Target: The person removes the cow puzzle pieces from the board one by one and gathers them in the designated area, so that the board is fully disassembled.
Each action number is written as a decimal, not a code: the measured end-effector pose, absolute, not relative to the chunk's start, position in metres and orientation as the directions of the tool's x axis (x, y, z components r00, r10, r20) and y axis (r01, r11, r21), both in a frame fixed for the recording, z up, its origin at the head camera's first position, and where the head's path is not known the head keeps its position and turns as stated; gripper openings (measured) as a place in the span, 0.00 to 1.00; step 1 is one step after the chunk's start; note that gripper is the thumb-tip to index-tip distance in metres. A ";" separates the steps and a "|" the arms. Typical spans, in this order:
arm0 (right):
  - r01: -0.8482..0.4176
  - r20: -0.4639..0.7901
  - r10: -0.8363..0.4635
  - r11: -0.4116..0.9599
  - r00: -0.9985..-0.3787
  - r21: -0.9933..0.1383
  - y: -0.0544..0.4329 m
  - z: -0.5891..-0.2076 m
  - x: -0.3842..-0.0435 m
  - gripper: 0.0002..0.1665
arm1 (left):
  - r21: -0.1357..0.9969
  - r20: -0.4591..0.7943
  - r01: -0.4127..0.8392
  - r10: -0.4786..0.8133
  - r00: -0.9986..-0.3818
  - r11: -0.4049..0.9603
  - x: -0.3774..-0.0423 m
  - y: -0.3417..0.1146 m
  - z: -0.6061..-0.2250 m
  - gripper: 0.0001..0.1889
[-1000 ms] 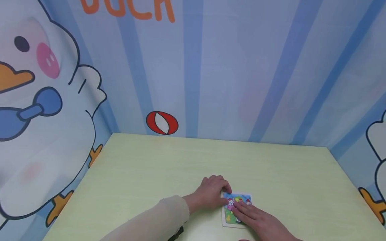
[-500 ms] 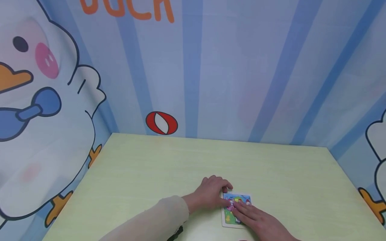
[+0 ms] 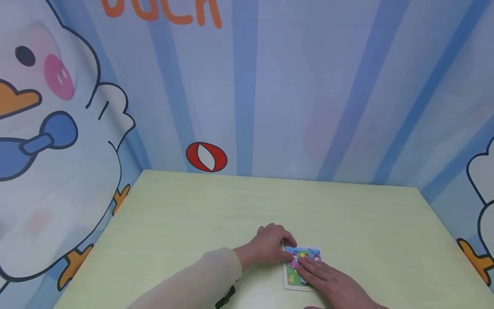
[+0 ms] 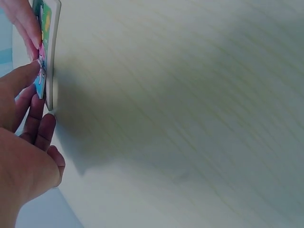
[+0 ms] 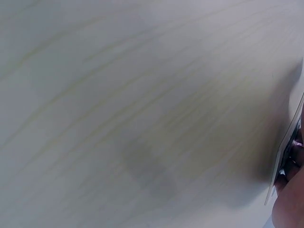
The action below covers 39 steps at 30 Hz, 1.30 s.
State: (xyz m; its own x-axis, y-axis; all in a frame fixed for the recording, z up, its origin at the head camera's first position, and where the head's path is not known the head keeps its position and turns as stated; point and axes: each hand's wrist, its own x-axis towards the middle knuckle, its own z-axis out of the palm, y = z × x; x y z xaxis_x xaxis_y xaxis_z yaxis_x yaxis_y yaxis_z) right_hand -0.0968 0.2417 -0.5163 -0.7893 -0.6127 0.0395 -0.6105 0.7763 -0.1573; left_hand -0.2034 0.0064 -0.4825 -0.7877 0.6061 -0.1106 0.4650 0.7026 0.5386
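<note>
A small cartoon picture board [image 3: 292, 279] with a white rim, apparently a jigsaw puzzle, lies on the pale table. At its upper left corner my left hand [image 3: 268, 244] pinches it, thumb over the picture. In the left wrist view, the picture's blue corner [image 4: 41, 89] stands slightly apart from the white rim [image 4: 52, 52], between the thumb [image 4: 23, 76] and the curled fingers. My right hand [image 3: 333, 281] rests on the picture with its fingers straight and together, covering the right part. Only the board's thin edge [image 5: 280, 159] and part of that hand [image 5: 289, 204] show in the right wrist view.
The pale wood-grain table [image 3: 193, 210] spreads around the hands. A blue striped backdrop [image 3: 281, 94] with printed cartoon ducks rises behind it and along both sides. A dark strap [image 3: 225, 298] hangs below the left sleeve [image 3: 200, 279].
My left fingertips shift very slightly at the board's corner, the index finger lifting a little and then coming back down. My right hand and the board stay in place.
</note>
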 end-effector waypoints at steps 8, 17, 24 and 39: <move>-0.604 0.034 -0.607 0.779 -0.794 -0.170 0.242 -0.515 -0.096 0.50 | 0.560 -0.082 0.469 0.609 -0.789 0.683 -0.202 0.007 -0.481 0.11; -0.572 -0.019 -0.587 0.795 -0.809 -0.203 0.242 -0.515 -0.096 0.50 | 0.564 -0.051 0.494 0.624 -0.779 0.662 -0.203 0.009 -0.480 0.09; -0.631 0.098 -0.624 0.760 -0.776 -0.155 0.245 -0.522 -0.098 0.49 | 0.573 -0.036 0.511 0.643 -0.765 0.641 -0.207 0.008 -0.477 0.07; -0.667 0.172 -0.647 0.738 -0.743 -0.106 0.246 -0.525 -0.098 0.47 | 0.762 -0.062 0.384 0.650 -0.757 0.521 -0.219 -0.003 -0.466 0.06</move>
State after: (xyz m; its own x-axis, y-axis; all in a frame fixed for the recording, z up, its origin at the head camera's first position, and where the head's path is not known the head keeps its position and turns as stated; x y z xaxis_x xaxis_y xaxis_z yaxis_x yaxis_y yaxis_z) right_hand -0.0983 0.2462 -0.5248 -0.7430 -0.6468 0.1721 -0.6667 0.7377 -0.1063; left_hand -0.2187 -0.0032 -0.4661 -0.7572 0.6502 -0.0624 0.3842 0.5207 0.7624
